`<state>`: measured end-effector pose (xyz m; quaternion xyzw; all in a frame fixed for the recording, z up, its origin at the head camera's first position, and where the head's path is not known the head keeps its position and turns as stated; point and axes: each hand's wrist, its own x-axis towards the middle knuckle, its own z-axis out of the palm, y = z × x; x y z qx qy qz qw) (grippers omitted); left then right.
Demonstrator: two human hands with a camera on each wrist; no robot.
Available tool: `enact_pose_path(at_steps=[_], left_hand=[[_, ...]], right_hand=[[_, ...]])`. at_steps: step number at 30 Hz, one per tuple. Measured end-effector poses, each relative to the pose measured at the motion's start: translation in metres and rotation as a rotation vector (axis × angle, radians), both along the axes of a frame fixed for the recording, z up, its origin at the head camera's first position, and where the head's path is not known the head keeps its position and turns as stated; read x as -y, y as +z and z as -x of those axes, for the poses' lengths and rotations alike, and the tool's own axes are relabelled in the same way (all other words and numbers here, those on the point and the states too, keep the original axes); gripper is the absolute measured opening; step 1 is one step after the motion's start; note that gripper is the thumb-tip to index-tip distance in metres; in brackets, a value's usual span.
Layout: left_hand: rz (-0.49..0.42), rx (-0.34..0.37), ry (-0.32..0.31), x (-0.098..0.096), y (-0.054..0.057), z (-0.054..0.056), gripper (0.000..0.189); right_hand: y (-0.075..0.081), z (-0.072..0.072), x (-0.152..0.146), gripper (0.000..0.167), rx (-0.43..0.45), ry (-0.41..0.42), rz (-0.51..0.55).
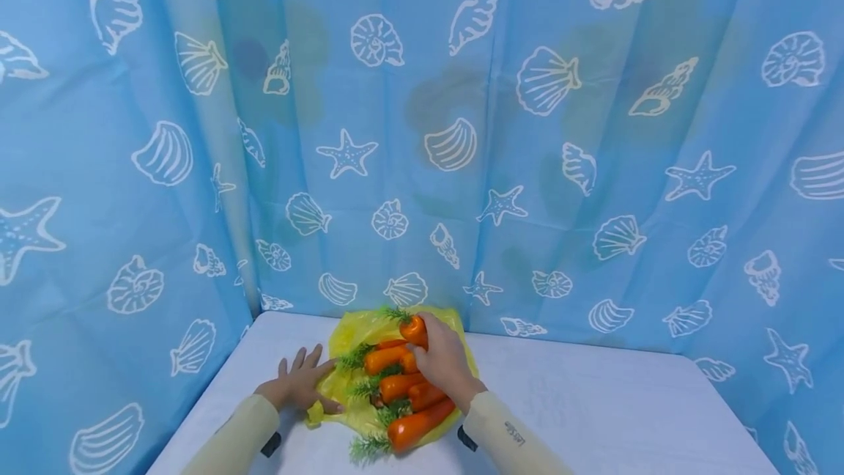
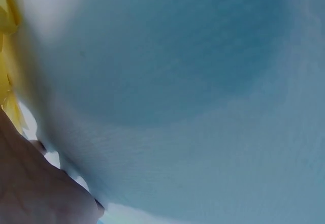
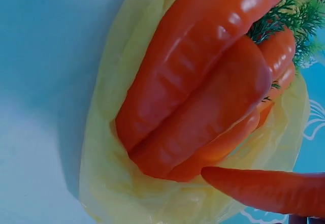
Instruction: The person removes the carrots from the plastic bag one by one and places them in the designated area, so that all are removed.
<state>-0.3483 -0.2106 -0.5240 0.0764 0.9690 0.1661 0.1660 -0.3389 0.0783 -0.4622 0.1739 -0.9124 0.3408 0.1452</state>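
Note:
Several orange carrots (image 1: 422,424) with feathery green tops lie on a yellow plastic bag (image 1: 346,416) on the table. My right hand (image 1: 447,361) grips one carrot (image 1: 414,331) at the far end of the heap. In the right wrist view, that carrot (image 3: 269,191) is lifted apart from the others, its tip pointing left; only bits of the fingers show below it. My left hand (image 1: 300,383) lies with spread fingers at the bag's left edge, thumb against the plastic. The left wrist view shows part of that hand (image 2: 40,183) beside the yellow bag (image 2: 7,56).
A white table (image 1: 567,402) stretches to the right of the bag. Blue curtains (image 1: 409,167) with white shell and starfish prints hang behind the table and along its left side.

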Motion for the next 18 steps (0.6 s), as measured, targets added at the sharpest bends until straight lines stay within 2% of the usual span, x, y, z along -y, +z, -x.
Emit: enact_pose_path(at_steps=[7, 13, 18], left_hand=[[-0.001, 0.034, -0.004, 0.0001, -0.0016, -0.0015, 0.108], [-0.013, 0.013, -0.005, -0.0001, -0.0023, -0.0005, 0.108], [0.007, -0.002, 0.002, 0.0006, -0.0053, 0.0016, 0.107]], right_hand=[[-0.0045, -0.0024, -0.0014, 0.065, 0.057, -0.004, 0.056], [-0.005, -0.0011, -0.0048, 0.071, 0.017, -0.047, 0.059], [-0.004, 0.0008, -0.0071, 0.071, 0.031, -0.061, 0.087]])
